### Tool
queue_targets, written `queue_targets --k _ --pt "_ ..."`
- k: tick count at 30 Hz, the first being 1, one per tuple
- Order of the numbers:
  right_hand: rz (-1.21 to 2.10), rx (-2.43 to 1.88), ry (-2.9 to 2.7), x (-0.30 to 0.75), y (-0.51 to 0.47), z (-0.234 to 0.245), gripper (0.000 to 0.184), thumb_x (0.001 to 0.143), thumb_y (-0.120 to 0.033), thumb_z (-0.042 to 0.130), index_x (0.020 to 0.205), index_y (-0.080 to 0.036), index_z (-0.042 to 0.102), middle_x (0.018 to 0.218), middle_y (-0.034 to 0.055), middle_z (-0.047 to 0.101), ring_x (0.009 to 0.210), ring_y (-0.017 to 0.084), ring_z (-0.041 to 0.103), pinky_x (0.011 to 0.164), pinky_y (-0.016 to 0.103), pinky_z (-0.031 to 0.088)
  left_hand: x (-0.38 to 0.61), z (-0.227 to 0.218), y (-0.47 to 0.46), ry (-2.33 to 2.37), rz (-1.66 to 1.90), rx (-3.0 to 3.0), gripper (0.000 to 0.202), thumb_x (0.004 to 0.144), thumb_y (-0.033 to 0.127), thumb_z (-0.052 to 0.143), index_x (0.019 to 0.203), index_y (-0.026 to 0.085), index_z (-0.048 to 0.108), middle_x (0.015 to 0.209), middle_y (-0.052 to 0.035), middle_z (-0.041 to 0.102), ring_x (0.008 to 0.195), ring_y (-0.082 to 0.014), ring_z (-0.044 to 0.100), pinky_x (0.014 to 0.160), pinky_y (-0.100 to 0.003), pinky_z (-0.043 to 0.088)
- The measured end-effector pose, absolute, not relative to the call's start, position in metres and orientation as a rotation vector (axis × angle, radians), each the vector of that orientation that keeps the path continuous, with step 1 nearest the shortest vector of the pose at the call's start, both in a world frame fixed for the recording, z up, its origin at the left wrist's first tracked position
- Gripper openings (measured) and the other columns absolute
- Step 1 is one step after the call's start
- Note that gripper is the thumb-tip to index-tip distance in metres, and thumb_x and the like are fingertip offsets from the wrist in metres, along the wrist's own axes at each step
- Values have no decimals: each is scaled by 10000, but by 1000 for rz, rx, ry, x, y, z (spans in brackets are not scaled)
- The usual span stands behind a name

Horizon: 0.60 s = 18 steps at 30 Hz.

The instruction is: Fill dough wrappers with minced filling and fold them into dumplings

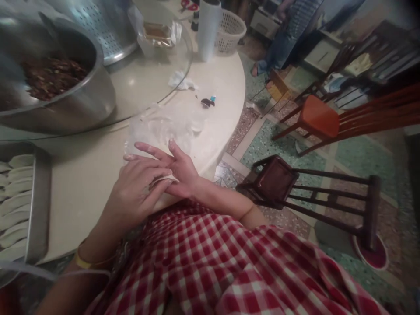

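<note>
My left hand, with a yellow band at its wrist, is closed around a folded dumpling. Its thumb and fingers pinch the pale dough edge, and most of the dumpling is hidden. Dark filling seems to show beside the thumb. Under and beyond it, my right hand lies palm up with thumb and fingers spread, its fingertips whitened as if by flour. The right palm touches or nearly touches the dumpling. At the left edge, a metal tray carries rows of pale dumplings.
A large steel pot of dark chopped filling stands back left. Beyond the hands lies a clear plastic sheet. A plastic roll and white basket stand farther back. Chairs and another person are right.
</note>
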State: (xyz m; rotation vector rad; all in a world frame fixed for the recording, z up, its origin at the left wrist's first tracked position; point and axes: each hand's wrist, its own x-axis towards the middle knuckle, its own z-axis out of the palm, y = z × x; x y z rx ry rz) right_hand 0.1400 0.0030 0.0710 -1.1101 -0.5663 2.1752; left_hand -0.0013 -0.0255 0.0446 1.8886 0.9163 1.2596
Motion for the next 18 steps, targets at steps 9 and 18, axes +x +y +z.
queue_targets --k 9,18 --pt "2135 -1062 -230 138 1 90 572 1063 -475 142 1164 -177 620 840 35 701 845 143 695 809 268 579 -1 54 -13 798 1336 2310 137 920 88 640 1010 189 616 962 -72 699 965 -255 626 855 -426 444" --pt "2137 -1007 -60 146 0 94 583 1070 -398 84 1092 -209 636 760 17 690 661 128 646 619 222 541 1 51 -6 726 1284 2303 224 891 90 693 1100 158 654 1026 -103 675 989 -266 572 865 -433 430"
